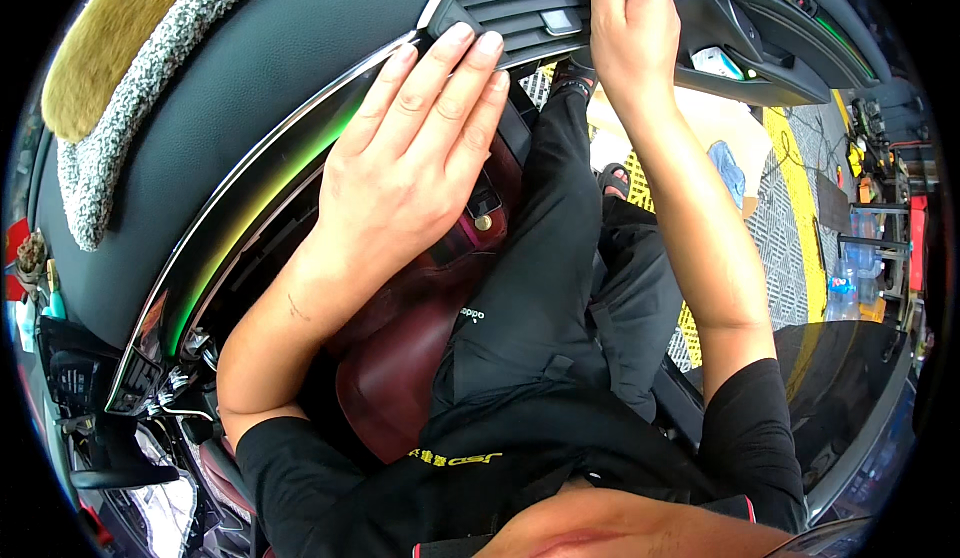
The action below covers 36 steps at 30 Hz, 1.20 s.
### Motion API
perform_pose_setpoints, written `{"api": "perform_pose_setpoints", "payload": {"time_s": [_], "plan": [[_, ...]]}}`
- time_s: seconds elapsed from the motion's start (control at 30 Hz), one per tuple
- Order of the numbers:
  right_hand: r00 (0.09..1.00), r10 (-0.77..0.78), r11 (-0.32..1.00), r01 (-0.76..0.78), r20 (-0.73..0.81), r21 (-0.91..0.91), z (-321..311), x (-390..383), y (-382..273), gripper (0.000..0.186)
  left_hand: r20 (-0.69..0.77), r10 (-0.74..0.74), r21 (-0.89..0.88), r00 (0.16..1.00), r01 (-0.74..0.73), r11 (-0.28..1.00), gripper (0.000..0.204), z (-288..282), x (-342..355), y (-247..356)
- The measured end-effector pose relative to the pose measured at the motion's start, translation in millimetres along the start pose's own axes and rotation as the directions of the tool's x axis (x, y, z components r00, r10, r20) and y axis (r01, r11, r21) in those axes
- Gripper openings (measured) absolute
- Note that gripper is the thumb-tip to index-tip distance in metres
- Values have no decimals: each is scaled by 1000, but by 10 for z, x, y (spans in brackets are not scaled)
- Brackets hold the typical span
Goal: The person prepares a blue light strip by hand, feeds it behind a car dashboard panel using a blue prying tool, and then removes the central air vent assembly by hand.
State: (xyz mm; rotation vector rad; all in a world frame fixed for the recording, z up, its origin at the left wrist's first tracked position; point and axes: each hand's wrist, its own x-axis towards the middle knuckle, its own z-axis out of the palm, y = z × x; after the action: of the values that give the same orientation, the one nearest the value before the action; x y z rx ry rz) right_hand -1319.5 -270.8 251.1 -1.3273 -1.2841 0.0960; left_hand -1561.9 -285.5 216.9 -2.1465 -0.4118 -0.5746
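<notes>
Left hand (415, 158): lies flat in the upper middle of the frame, fingers (455, 58) stretched out and together, gripping nothing, their tips on the lower left corner of the air vent.
Right hand (625, 28): at the top edge right of centre, fingers curled and pinched on the vent's right end; the fingertips are cut off by the frame edge.
Air vent (525, 3): dark slatted grille with a silver surround, top centre, set in the dashboard.
Dashboard (270, 68): black, padded, filling the upper left, with a chrome trim strip (290, 143) glowing green beneath it.
Furry cover (120, 68): grey and tan, far upper left.
Car door (770, 38): open, upper right.
</notes>
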Motion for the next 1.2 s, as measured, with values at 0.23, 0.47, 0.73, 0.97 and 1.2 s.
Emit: {"api": "perform_pose_setpoints", "payload": {"time_s": [0.23, 0.47, 0.73, 0.97, 1.2], "plan": [[993, -109, 990, 112, 45, -85, -46, 91, 14, 36, -69, -59, -104, 996, 52, 993, 49, 69, 17, 17], [978, -207, 975, 206, -2, -89, -58, 98, 88, 38, -77, 95, -36, 992, -98, 995, 43, -67, 129, -369], [997, -76, 990, 79, -30, 114, -34, 73, 153, 31, 142, 143, 63, 980, -153, 986, 52, -69, 339, -766], [999, 19, 977, -12, -33, 215, -45, 64, 233, 33, 149, 110, -10, 983, -109, 994, 47, -137, 436, -703], [975, 183, 938, -134, -129, 319, 63, -62, 203, 34, 199, 76, -79, 977, -62, 995, 44, -218, 460, -681]]}}
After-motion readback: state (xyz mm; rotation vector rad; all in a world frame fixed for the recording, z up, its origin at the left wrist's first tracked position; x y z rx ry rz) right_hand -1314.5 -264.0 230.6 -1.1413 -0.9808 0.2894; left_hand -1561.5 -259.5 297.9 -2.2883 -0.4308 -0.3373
